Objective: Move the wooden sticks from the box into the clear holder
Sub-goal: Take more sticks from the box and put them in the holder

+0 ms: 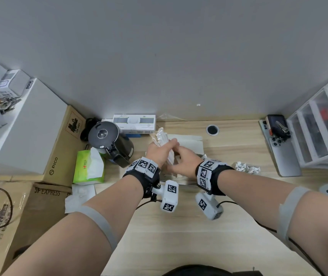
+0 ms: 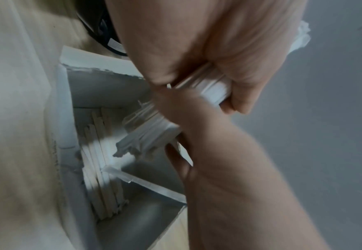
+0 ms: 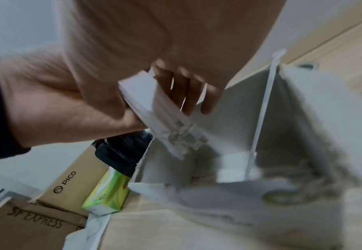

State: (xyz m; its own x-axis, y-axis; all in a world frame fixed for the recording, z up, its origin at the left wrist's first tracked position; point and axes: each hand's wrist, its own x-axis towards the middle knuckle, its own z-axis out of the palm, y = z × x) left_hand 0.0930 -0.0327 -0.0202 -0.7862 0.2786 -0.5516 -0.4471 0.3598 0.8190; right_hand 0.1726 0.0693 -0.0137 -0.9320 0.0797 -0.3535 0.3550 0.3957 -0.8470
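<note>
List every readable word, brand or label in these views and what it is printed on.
"PICO": side of the brown carton.
"SF EXPRESS": lower cardboard box.
"UN 3481": sticker on the brown carton, small.
Green tissue pack: red logo too small to read.
White box by the wall: print too small.

On the wooden counter (image 1: 179,236) stand a black kettle (image 1: 109,141), a green tissue pack (image 1: 88,168), a PICO carton (image 1: 63,148), phones (image 1: 278,140) with keys, and clear drawers (image 1: 318,132) at right.
</note>
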